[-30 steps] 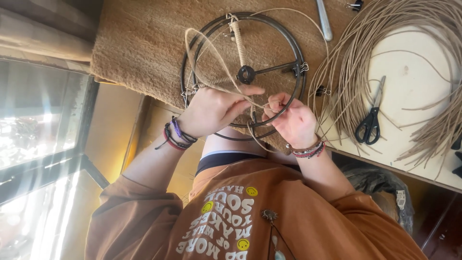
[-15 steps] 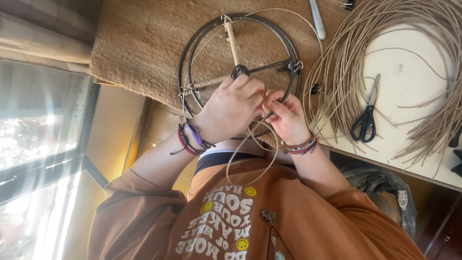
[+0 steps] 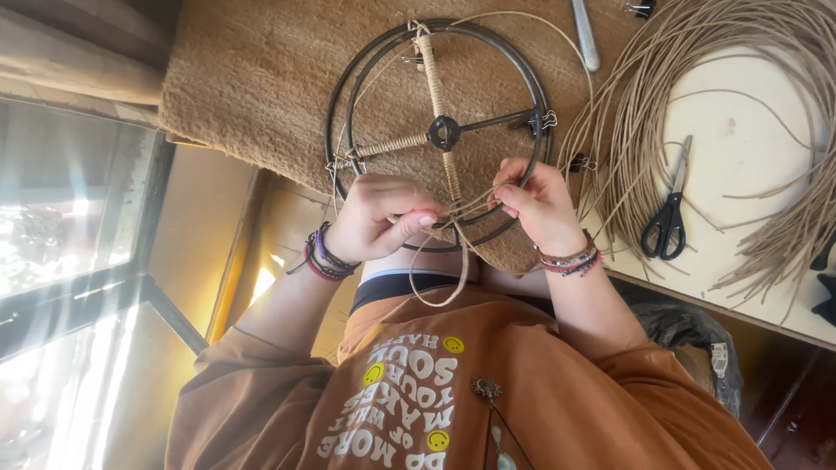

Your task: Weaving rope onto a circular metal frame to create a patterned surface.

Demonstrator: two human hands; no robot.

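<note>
Sunlit window glass fills the left of the head view, and a tan woven mat covers the far part of a pale worktable.

On the mat lies a round metal wheel frame, two dark rings joined by spokes to a small hub. Two of the spokes, the far one and the left one, are wrapped in pale cord; the right one is bare metal. Small clips sit on the rim at the left and right.

The left hand is at the near edge of the frame, fingers curled, pinching a thin pale cord between thumb and forefinger. The right hand is just beside it, fingers bent around the same cord and the near rim. The cord runs between the two hands at the near spoke, and a loose loop of it hangs down toward the person's orange shirt. Beaded bracelets circle both wrists.

To the right, a large coil of pale cord spreads over the table. Black-handled scissors lie closed inside the coil, well apart from the hands. A slim silver tool rests at the far edge of the mat.
</note>
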